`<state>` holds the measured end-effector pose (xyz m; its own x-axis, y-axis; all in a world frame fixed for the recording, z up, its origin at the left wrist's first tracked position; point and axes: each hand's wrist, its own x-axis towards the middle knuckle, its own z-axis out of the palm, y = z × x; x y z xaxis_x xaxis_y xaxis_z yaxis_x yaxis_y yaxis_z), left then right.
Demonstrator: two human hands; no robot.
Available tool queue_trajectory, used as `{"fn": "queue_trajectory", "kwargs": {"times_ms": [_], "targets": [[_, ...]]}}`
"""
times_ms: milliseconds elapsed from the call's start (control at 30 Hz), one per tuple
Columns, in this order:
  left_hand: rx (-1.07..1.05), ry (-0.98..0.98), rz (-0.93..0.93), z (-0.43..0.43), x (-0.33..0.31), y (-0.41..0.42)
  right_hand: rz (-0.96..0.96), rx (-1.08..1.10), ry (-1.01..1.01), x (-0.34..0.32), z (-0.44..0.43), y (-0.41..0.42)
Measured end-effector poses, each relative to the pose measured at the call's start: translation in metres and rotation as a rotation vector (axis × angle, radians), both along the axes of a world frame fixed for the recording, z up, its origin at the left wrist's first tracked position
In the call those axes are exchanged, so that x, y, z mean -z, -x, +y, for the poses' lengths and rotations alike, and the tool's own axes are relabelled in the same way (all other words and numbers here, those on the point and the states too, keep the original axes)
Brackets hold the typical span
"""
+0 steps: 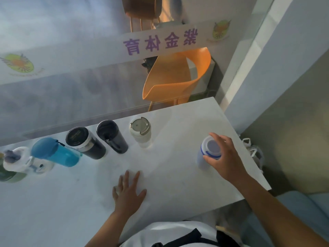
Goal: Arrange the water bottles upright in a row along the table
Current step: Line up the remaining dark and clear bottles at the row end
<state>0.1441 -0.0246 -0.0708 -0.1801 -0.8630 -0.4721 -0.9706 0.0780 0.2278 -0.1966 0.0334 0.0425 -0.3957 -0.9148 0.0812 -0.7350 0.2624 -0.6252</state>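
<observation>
Head view: the white table (178, 122) carries a row of bottles along its far edge, and one bottle stands apart from it. That one, the blue-banded bottle (211, 150), is upright near the table's right end, its long axis vertical and its cap facing the camera. The right hand (226, 157) is on it, fingers curled round the cap and upper body from the right and near side, so it is gripped, not merely touched. The left hand (129, 191) lies flat and open on the table, palm down, holding nothing, well to the left of the blue-banded bottle and nearer the person.

Taking the clear bottle (140, 131) as landmark, the last in the row: the blue-banded bottle stands well to its right and nearer the person, with bare table between. To the clear bottle's left come a dark tumbler (112, 136), a black flask (85, 142), a teal bottle (55, 152) and a white bottle (19, 160), all seemingly upright though the wide lens splays them.

The coming move likely turns on that gap: the bottle must travel left and away, to just beside the clear bottle. The right hand is plainly the nearer one.
</observation>
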Motion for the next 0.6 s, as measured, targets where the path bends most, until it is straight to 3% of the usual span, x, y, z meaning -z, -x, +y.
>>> {"fn": "queue_trajectory", "kwargs": {"times_ms": [233,600], "targets": [[0.03,-0.034,0.002,0.006,-0.005,-0.017,-0.118,-0.028,0.048,-0.021,-0.052,-0.014],[0.017,-0.1,-0.043,0.028,-0.008,-0.037,-0.099,-0.202,0.019,-0.017,-0.155,-0.047]]}}
